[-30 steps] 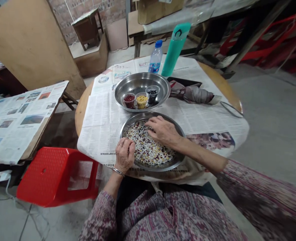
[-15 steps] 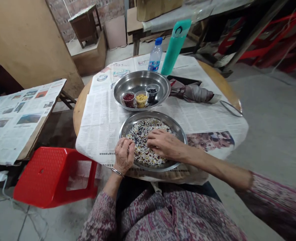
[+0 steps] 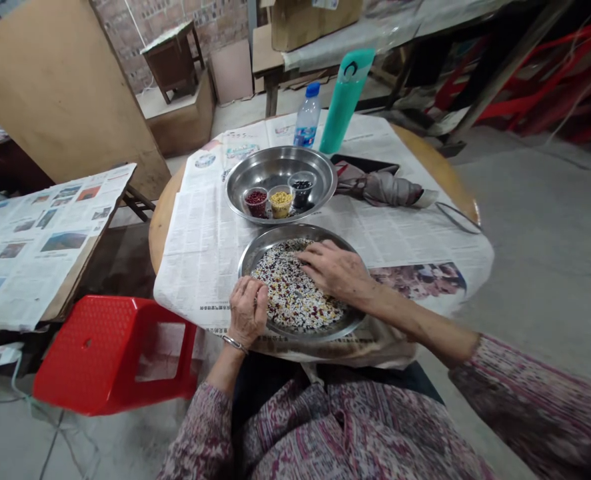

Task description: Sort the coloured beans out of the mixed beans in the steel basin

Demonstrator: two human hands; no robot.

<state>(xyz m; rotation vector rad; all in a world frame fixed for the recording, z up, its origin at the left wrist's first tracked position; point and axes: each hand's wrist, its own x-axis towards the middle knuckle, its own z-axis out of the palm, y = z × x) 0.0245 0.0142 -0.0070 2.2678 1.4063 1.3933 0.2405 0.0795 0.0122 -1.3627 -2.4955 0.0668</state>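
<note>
From here I see mixed beans [image 3: 295,290] spread in the near bowl [image 3: 356,327], my landmark. The right hand [image 3: 333,267] reaches over its inside, fingers curled, grip contents hidden. The left hand [image 3: 248,307] closes its grip at the left rim. Just beyond it, another bowl [image 3: 245,175] bears three cups [image 3: 281,203].

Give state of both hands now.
Left hand: half curled at the near pan's rim; grip unclear.
Right hand: fingers bent over the mixed beans; hold unclear.

Behind the near basin [image 3: 358,323] sits the far basin [image 3: 270,163], cups [image 3: 280,203] inside.
</note>
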